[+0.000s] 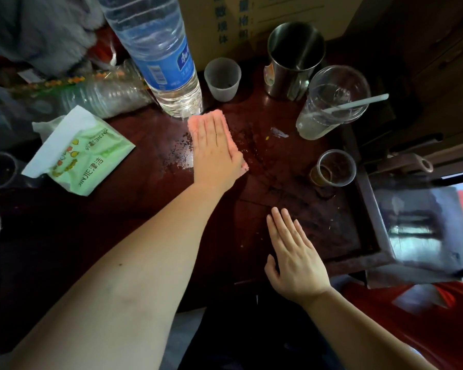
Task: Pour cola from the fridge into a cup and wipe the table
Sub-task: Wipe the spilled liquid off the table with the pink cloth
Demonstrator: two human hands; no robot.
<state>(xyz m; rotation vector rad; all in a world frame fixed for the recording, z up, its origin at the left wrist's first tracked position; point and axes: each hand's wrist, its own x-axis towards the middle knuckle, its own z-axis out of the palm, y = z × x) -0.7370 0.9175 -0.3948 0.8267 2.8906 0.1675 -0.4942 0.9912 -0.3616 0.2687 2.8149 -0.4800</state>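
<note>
Pressing flat, fingers together and straight, the left hand pins a pink cloth to the table just before the bottle. Wet streaks lie right of the cloth, toward the cup, so the wipe likely runs rightward. The right hand rests flat, fingers spread, holding nothing, nearer the body

Two bare forearms, no sleeves, watch or rings; left hand and right hand ungloved, nails short and unpainted.
</note>
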